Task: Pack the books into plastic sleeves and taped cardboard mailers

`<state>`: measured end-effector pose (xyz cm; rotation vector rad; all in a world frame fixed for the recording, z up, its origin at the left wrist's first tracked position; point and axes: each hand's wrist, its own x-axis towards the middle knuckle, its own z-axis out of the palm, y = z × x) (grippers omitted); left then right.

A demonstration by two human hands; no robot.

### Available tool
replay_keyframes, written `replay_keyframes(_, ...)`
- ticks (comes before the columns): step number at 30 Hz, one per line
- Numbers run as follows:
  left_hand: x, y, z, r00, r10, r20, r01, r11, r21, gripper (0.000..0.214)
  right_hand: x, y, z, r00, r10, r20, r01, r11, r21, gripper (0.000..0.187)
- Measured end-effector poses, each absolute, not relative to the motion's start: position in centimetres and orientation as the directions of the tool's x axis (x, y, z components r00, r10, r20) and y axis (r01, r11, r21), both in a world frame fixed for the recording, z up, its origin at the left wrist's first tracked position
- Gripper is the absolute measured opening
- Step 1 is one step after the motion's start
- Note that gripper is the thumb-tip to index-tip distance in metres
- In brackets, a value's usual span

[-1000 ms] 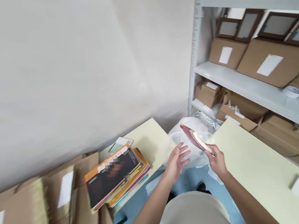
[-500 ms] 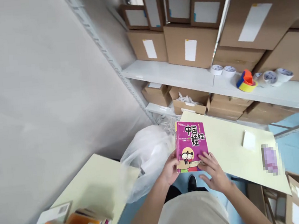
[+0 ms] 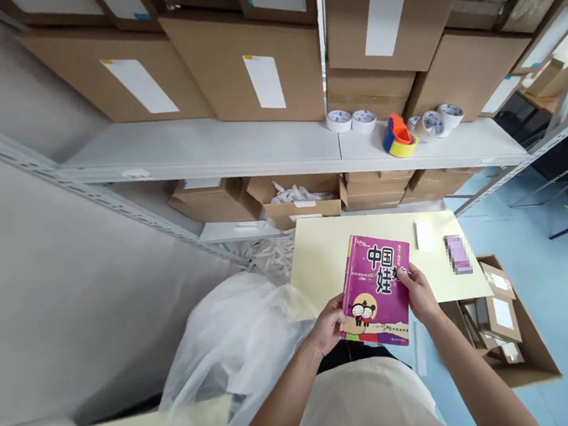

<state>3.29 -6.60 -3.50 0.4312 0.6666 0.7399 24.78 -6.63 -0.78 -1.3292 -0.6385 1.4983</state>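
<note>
A purple book (image 3: 379, 287) with large Chinese characters and two cartoon figures on its cover is held up in front of me, cover facing up. My left hand (image 3: 329, 326) grips its left edge near the lower corner, thumb on the cover. On the opposite edge my right hand (image 3: 419, 290) holds it higher up, its thumb over the last character of the title. Fingers of both hands are partly hidden under the book. Below and beyond it lies the pale yellow table (image 3: 318, 256).
A white card (image 3: 424, 235) and a blurred-out purple item (image 3: 458, 254) lie on the table. Tape rolls (image 3: 364, 121) and a coloured tape dispenser (image 3: 399, 138) stand on the shelf (image 3: 207, 147). A plastic bag (image 3: 239, 324) bulges at left; an open carton (image 3: 526, 323) stands at right.
My view has turned right toward the table, and the stack of books at lower left is out of sight. My right hand has moved from the cover's lower right to grip the right edge.
</note>
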Motion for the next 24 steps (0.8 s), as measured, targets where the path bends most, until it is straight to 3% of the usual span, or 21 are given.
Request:
replay_keyframes(5, 3.8, -5.1, -4.2, 0.565, 0.709, -0.422, -0.401, 0.683, 0.610, 0.036, 25.2, -6.3, -1.6, 0.250, 0.911, -0.329, -0.234, -0.272, -0.933, 0.042)
replay_keyframes(8, 3.7, -5.3, -4.7, 0.451, 0.748, -0.487, -0.347, 0.649, 0.677, 0.043, 25.8, -6.0, -1.8, 0.307, 0.915, -0.262, -0.164, -0.220, -0.962, 0.044)
replay_keyframes(15, 4.8, -5.4, -6.1, 0.276, 0.849, -0.450, -0.286, 0.519, 0.805, 0.042, 27.9, -3.7, -1.6, 0.280, 0.917, -0.285, -0.238, -0.221, -0.946, 0.039)
replay_keyframes(24, 8.1, -5.3, -6.3, 0.182, 0.844, -0.505, -0.497, 0.522, 0.694, 0.041, 34.3, 3.6, -1.0, 0.172, 0.961, -0.216, -0.126, -0.196, -0.972, 0.048)
